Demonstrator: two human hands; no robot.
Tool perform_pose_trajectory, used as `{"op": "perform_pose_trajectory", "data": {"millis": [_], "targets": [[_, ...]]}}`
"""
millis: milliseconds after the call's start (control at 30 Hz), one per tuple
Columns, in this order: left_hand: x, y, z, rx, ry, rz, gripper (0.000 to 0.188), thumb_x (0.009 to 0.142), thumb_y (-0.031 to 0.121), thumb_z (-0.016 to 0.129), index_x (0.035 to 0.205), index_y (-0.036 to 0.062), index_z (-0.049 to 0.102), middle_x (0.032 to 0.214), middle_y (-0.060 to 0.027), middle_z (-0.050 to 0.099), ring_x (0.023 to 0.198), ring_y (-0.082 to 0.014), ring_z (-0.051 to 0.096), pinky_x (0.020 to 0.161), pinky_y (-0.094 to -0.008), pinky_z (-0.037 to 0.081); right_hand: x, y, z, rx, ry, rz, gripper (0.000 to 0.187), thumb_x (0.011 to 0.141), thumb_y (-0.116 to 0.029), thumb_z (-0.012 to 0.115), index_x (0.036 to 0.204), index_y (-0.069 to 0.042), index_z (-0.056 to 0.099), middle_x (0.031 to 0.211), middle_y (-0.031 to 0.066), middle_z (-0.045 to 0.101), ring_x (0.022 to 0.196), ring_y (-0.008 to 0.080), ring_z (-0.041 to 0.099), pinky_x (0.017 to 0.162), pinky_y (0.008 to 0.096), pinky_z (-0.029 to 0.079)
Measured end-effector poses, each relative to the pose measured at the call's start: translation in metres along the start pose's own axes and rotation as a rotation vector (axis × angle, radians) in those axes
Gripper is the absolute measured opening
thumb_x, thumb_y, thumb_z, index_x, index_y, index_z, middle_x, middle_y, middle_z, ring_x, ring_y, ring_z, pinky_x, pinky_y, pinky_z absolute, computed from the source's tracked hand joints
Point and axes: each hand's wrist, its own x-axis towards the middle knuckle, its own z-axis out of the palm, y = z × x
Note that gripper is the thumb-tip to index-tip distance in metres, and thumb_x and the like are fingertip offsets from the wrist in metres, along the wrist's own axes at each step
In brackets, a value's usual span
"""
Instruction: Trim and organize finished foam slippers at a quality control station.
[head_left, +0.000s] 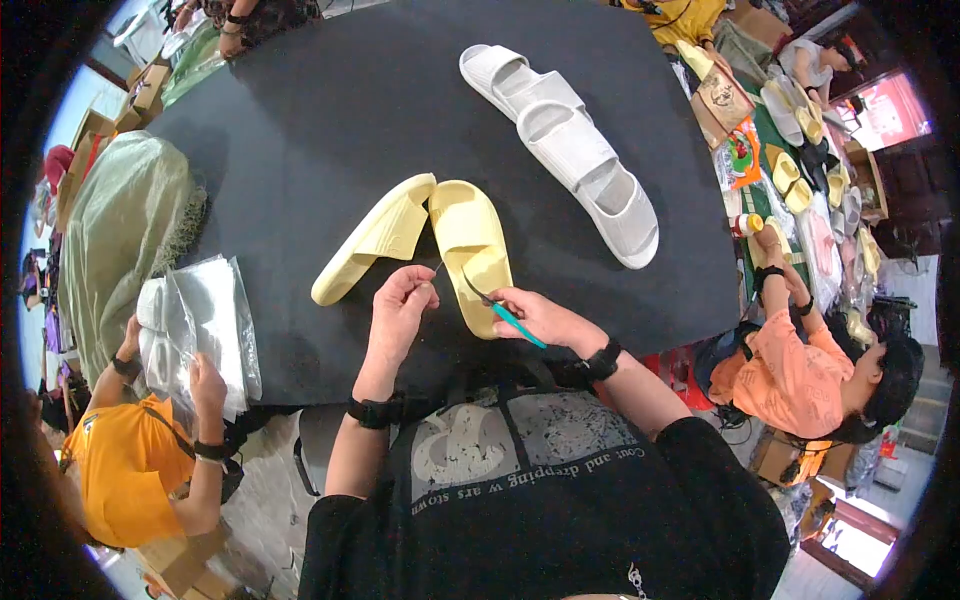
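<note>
A pair of pale yellow slide sandals lies in front of me on the dark table. The left yellow slide [375,240] is tilted on its side; the right yellow slide [467,220] lies sole down, toe away, touching it near the top. My right hand [540,318] grips a slim tool with a teal handle [518,326], its thin dark curved tip over the right slide's footbed. My left hand [402,300] is pinched beside that slide's near left edge; a thin dark sliver shows at its fingertips, too small to name.
A pair of white slides [575,150] lies end to end at the back right of the dark table [300,120]. A co-worker at left handles white slides in a clear plastic bag [215,330]. Another co-worker sits at right by a bench of slides and packages. Someone's arms show at top left.
</note>
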Motion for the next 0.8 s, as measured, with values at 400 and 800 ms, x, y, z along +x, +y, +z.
{"op": "perform_pose_trajectory", "data": {"millis": [400, 800], "targets": [[0.007, 0.005, 0.001, -0.034, 0.042, 0.007, 0.012, 0.087, 0.002, 0.051, 0.098, 0.0003, 0.055, 0.076, -0.0035, 0.059, 0.070, -0.0106, 0.055, 0.067, -0.0239, 0.045, 0.036, -0.023, -0.004, 0.344, -0.110, 0.175, 0.039, 0.083, -0.018, 0.063, 0.116, -0.002, 0.051, 0.082, 0.0013, 0.055, 0.069, 0.0091, 0.054, 0.059, 0.0235, 0.048], [-0.002, 0.002, 0.010, 0.026, 0.121, 0.085, 0.015, 0.075, -0.003, 0.050, 0.090, -0.0021, 0.053, 0.065, -0.0035, 0.050, 0.053, -0.0106, 0.046, 0.053, -0.0223, 0.040, 0.028, -0.005, -0.006, 0.242, 0.054, -0.027, 0.036, 0.082, -0.020, 0.066, 0.112, -0.001, 0.055, 0.078, 0.0032, 0.059, 0.054, 0.0081, 0.051, 0.045, 0.0235, 0.042]]}}
